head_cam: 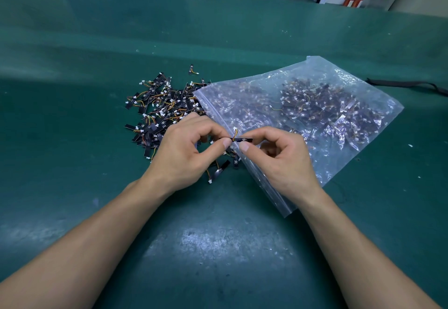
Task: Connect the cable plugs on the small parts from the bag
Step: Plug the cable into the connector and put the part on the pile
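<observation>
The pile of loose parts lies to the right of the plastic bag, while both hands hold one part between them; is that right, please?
Not quite: in the head view the pile lies left of the plastic bag; the left hand and right hand do hold one part.

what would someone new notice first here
At the centre, the left hand and right hand pinch one small black part, its white plug sticking up. Behind the left hand a pile of such parts lies on the green table. A clear bag holding many more lies to the right, mouth toward the pile.
</observation>
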### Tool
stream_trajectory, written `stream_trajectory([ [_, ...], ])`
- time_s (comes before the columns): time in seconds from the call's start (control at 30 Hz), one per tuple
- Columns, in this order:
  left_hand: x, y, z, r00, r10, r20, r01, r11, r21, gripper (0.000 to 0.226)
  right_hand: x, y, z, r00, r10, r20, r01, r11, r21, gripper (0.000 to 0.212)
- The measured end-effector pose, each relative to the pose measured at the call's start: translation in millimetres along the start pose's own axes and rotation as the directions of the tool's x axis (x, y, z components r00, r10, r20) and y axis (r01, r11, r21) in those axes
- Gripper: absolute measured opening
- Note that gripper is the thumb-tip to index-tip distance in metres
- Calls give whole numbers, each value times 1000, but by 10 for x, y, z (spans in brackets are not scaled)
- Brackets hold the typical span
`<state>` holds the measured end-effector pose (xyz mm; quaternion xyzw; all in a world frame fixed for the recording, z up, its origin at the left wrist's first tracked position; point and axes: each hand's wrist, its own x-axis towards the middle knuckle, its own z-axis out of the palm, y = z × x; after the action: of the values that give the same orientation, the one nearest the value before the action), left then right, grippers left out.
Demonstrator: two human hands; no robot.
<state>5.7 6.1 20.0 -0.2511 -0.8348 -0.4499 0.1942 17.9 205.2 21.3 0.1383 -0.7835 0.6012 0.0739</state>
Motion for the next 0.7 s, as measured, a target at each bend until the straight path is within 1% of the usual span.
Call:
stream_trajectory([
  [0.13,-3,-6,-6,1000,28,-6,-28,1000,11,1,10,4,-3,998,-64,-9,63,996,-62,14],
  [0.23,-10,-1,-13,1000,25,-4,-25,1000,1,4,11,10,-11,997,-82,-9,81,993,-88,14],
  [0.4,0,2,-1,996,87,-21,-86,995,41,7,2,17,-12,997,-82,-16,80,992,-102,8],
  [0.5,3,-7,-3,994,106,-30,-104,993,48,6,-6,24,-16,997,-79,-25,76,994,-83,10],
  [0.7,-5,-20,-3,994,111,-16,-110,993,43,3,9,23,-16,993,-115,-25,111,986,-125,5],
])
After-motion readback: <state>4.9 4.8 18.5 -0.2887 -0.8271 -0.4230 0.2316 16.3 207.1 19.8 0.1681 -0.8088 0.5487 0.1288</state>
